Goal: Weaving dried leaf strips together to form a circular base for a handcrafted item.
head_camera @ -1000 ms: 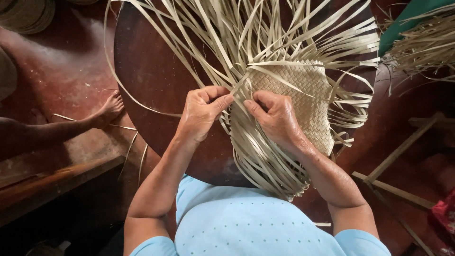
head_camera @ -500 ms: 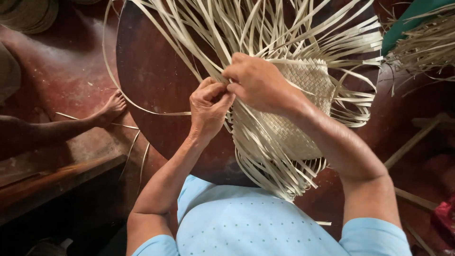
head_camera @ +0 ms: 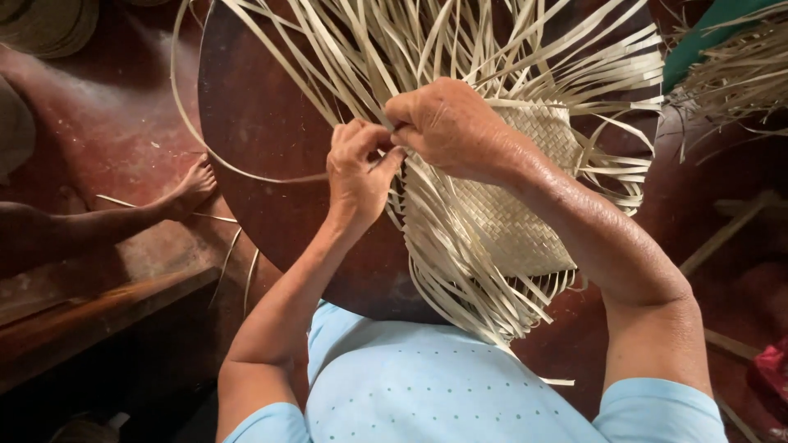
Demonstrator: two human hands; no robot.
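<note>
Both hands have crept upward: left hand (head_camera: 357,168) and right hand (head_camera: 447,127) now pinch pale strips (head_camera: 394,57) with closed fingers beside the woven mat (head_camera: 525,221) on a round board (head_camera: 263,123).

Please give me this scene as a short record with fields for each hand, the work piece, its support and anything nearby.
Left hand: left hand pinches a pale strip at the woven mat's edge
Right hand: right hand pinches strips beside it, fingertips meeting the left's
Work piece: woven mat, loose strips fanning from its edges
Support: round wooden board
Nearby: another person's bare foot on the red floor
</note>
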